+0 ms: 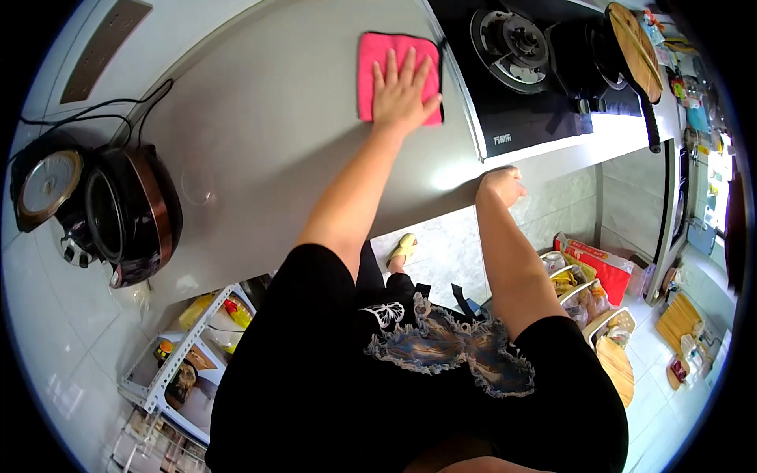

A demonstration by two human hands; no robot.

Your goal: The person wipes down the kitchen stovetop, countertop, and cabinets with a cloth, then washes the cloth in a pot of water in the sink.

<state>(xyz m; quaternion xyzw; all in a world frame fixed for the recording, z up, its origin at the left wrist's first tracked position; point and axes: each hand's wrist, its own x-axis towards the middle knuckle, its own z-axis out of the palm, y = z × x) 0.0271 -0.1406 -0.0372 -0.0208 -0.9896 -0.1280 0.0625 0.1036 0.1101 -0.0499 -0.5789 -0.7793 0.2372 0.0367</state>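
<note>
My left hand point(400, 98) lies flat with its fingers spread on a pink cloth point(369, 75) with a dark edge. The cloth rests on the grey countertop point(268, 102), right beside the black gas stove point(512, 118). My right hand point(502, 186) is at the front edge of the counter, just below the stove's front corner. Its fingers are curled in, and no object shows in them.
On the left stands a black electric cooker point(130, 209) with its lid raised and a cord behind. A pan with a wooden lid point(635, 51) sits on the far burner, its handle over the edge. Below are a white rack point(177, 363) and baskets of food point(583, 299).
</note>
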